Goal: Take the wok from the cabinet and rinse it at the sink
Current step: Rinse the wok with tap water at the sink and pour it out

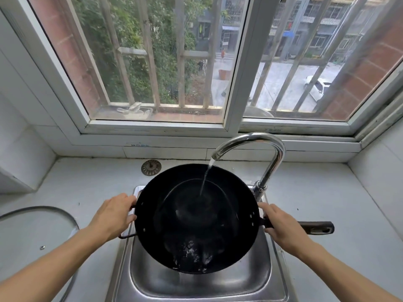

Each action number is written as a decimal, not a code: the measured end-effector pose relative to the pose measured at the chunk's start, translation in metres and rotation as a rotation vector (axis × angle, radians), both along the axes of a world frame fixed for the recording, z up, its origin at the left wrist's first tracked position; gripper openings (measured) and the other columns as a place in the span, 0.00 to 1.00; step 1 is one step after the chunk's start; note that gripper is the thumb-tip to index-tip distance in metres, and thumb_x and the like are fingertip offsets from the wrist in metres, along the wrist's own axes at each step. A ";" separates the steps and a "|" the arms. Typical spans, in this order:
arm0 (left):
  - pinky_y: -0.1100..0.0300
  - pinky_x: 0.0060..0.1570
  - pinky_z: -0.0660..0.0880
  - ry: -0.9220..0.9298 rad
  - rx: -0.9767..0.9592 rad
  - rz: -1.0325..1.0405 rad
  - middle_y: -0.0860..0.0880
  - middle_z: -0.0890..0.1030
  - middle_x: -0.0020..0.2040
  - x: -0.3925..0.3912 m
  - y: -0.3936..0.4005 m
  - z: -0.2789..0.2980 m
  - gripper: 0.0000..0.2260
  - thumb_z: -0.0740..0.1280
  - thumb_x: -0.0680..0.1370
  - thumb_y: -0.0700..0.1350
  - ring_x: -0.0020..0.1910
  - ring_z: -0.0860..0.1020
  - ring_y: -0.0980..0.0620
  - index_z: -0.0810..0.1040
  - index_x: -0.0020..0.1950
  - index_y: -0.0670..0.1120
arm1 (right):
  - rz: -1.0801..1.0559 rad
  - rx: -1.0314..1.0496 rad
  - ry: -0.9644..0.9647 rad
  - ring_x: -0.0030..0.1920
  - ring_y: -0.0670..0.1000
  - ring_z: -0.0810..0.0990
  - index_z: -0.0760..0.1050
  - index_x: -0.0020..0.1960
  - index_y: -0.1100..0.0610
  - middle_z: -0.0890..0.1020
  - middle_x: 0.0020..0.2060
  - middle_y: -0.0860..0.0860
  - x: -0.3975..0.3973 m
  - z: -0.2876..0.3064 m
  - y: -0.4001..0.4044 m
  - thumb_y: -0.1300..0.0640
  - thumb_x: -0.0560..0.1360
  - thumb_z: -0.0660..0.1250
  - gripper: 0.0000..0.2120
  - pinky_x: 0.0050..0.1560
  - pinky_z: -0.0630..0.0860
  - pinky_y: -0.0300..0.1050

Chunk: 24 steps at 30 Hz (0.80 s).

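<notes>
Glass lid (32,227) on the counter at far left, left hand (113,215) gripping the wok's loop handle, black wok (196,219) held over the sink (207,284), tap (257,149) water running into it, right hand (281,227) closed around the long handle (316,227)

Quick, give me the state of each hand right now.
Left hand: closed on the wok's small loop handle.
Right hand: closed on the wok's long handle, near the rim.
</notes>
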<state>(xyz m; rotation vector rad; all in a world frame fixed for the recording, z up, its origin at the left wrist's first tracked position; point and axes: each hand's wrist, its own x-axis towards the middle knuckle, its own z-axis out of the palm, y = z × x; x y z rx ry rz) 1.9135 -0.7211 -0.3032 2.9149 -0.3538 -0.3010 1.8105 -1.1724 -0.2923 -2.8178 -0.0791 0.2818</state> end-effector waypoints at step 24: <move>0.53 0.33 0.64 -0.383 0.110 -0.083 0.49 0.72 0.35 -0.003 -0.013 -0.004 0.18 0.81 0.60 0.43 0.35 0.72 0.42 0.73 0.39 0.48 | -0.006 0.081 -0.061 0.46 0.55 0.77 0.60 0.68 0.39 0.77 0.50 0.48 -0.006 -0.026 -0.009 0.61 0.74 0.67 0.30 0.46 0.76 0.52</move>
